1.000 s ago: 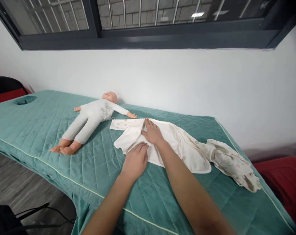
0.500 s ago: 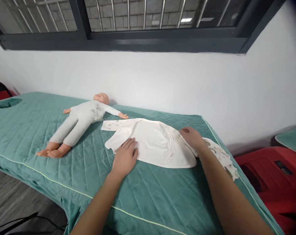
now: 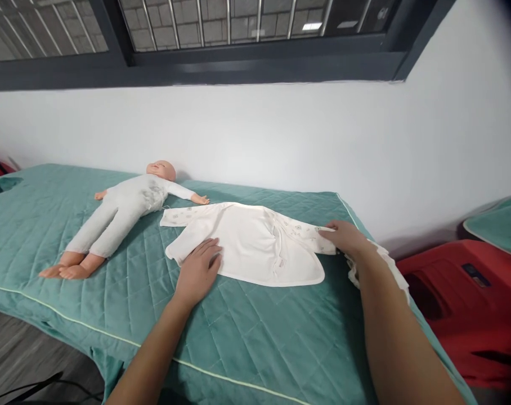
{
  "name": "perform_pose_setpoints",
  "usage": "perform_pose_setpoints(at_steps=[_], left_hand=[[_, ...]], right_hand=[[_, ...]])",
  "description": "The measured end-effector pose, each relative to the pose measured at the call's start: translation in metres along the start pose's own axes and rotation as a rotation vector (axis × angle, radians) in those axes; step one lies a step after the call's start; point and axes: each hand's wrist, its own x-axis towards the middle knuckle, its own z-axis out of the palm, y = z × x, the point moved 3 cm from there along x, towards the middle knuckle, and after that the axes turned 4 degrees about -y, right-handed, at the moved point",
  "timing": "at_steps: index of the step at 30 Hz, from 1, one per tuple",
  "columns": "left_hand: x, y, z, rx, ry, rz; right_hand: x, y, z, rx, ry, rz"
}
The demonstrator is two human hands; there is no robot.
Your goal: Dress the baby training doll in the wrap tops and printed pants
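Note:
A white baby shirt (image 3: 247,242) lies spread on the green quilted bed cover, its patterned sleeves stretched to either side. My left hand (image 3: 199,269) rests flat on the lower left part of the shirt, fingers extended. At the right, my right hand (image 3: 344,236) pinches the cuff end of the right sleeve. A baby doll (image 3: 129,202) in a white suit lies on its back to the left, one hand close to the shirt's left sleeve. Partly hidden behind my right forearm is another patterned white cloth (image 3: 390,267).
The green quilted cover (image 3: 247,337) drapes over the bed's near edge. A white wall (image 3: 255,135) with a barred window (image 3: 222,25) runs behind it. Beyond the right edge stands a red plastic piece (image 3: 462,304). A black cable (image 3: 40,385) is at lower left.
My right hand has drawn the right sleeve outward, so it now lies extended with its pattern showing. My left hand stays on the shirt. The view has shifted slightly to the right.

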Motion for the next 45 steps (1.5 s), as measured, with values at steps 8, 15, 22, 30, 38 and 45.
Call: perform_pose_setpoints(at_steps=[8,15,22,30,38,45], left_hand=[[0.0,0.001,0.0,-0.008,0.013,0.007],[0.0,0.007,-0.006,-0.02,0.034,-0.016],[-0.001,0.012,-0.009,0.033,0.027,-0.009],[0.0,0.007,-0.005,0.078,0.015,-0.023],[0.034,-0.004,0.022,0.159,-0.082,-0.045],[0.107,-0.028,0.042,0.103,-0.06,-0.096]], right_hand=[[-0.011,-0.036,0.013,0.027,0.466,-0.277],[-0.036,-0.092,0.059,0.035,0.153,-0.452],[-0.006,-0.063,0.054,0.248,0.286,-0.199],[-0.02,-0.073,0.047,0.177,0.431,-0.411],[-0.084,-0.156,0.078,0.357,0.102,-0.82],[-0.058,-0.202,0.128,0.01,0.028,-0.32]])
